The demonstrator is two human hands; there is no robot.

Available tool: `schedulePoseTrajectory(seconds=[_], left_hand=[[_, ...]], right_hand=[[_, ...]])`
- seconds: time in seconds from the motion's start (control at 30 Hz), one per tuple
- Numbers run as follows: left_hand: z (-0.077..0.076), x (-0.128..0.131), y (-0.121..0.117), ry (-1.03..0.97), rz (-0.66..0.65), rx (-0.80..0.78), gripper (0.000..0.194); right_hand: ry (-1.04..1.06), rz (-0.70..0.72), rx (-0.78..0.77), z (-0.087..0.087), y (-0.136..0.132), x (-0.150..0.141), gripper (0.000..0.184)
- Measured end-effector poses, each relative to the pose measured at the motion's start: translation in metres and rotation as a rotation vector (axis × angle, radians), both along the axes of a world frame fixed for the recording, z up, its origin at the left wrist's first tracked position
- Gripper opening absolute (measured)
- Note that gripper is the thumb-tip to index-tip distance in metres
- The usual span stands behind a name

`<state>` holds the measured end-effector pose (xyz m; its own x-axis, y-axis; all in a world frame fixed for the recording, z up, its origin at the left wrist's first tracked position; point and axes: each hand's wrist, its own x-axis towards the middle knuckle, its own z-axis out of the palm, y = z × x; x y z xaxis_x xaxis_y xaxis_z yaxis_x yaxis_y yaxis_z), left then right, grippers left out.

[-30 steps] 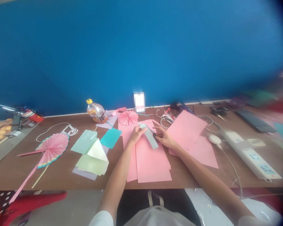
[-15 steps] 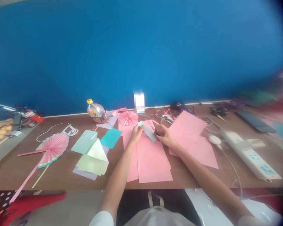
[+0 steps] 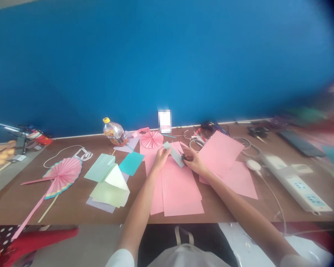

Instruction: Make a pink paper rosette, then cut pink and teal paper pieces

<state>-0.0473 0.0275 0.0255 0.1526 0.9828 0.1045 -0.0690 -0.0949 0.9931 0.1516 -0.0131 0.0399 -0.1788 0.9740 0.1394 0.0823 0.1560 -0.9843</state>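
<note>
Left hand (image 3: 160, 157) closed in a pinch on the near end of a pale folded strip (image 3: 173, 153), held just above the pink sheets (image 3: 180, 189) at table centre. Right hand (image 3: 193, 160) wrapped around small dark scissors (image 3: 183, 156), at 3 o'clock of the strip and touching its lower edge. Blades hard to make out; cannot tell whether parted or shut, nor whether any cut has been started.

Judged well along in places, unfinished overall. Done, by appearance: one pleated pink rosette (image 3: 151, 139) at 12 o'clock of the hands, near the wall; one larger pleated fan (image 3: 61, 173) with coloured rim and stick at 9 o'clock. Left, by appearance: strip in hand uncut along most of its length; several flat pink sheets unfolded; green and teal sheets (image 3: 111, 178) at 9 o'clock lying flat or loosely folded.

Also present: plastic bottle (image 3: 114, 133) at 11 o'clock, power strip (image 3: 297, 183) and white cable at 3 o'clock.

Hidden or unclear: right edge of view smeared and dark, objects there unidentifiable; small card against the wall blurred out; fingertips of the right hand masked by scissors and strip; table's near edge cut by lap and arms.
</note>
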Motion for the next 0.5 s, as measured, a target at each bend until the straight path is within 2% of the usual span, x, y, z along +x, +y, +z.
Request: schedulePoseTrajectory(seconds=[0.13, 0.27, 0.37, 0.5], left_hand=[[0.0077, 0.0032, -0.0066, 0.133, -0.155, 0.068, 0.032], [0.009, 0.0057, -0.009, 0.24, -0.211, 0.085, 0.031], [0.0052, 0.005, -0.0068, 0.202, -0.165, 0.082, 0.03], [-0.0003, 0.0015, -0.0017, 0.069, -0.012, 0.033, 0.03]], right_hand=[[0.039, -0.061, 0.015, -0.0007, 0.0024, 0.0012, 0.047], [0.025, -0.068, 0.033, 0.0024, 0.0009, -0.0004, 0.044], [-0.015, -0.072, 0.063, 0.0049, -0.0016, -0.0021, 0.039], [-0.082, -0.084, 0.098, 0.0035, -0.0007, 0.0048, 0.034]])
